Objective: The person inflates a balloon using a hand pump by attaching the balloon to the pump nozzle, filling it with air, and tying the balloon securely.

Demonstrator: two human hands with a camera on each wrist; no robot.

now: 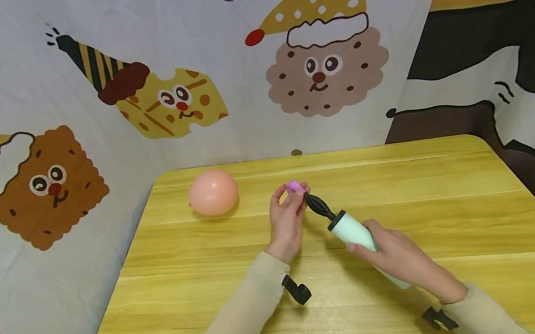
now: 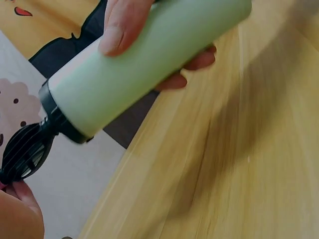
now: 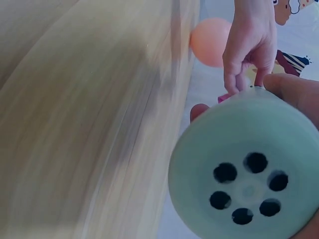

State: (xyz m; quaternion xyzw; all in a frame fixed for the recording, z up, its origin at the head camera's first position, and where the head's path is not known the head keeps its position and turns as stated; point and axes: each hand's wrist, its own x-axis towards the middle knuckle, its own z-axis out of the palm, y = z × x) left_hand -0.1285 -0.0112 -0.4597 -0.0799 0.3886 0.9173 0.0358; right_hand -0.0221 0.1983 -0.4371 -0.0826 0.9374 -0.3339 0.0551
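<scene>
My left hand pinches a small pink uninflated balloon at the black nozzle tip of a hand pump. The pump has a mint-green barrel and a black twisted nozzle; it slants over the table, nozzle pointing up and left in the head view. My right hand grips the barrel, thumb along one side in the left wrist view. The barrel's end, with a ring of dark holes, faces the right wrist camera. In that view the barrel hides most of the pink balloon.
An inflated peach balloon rests on the wooden table, left of my left hand near the far edge. Behind the table hangs a pale cloth printed with cartoon biscuits in party hats.
</scene>
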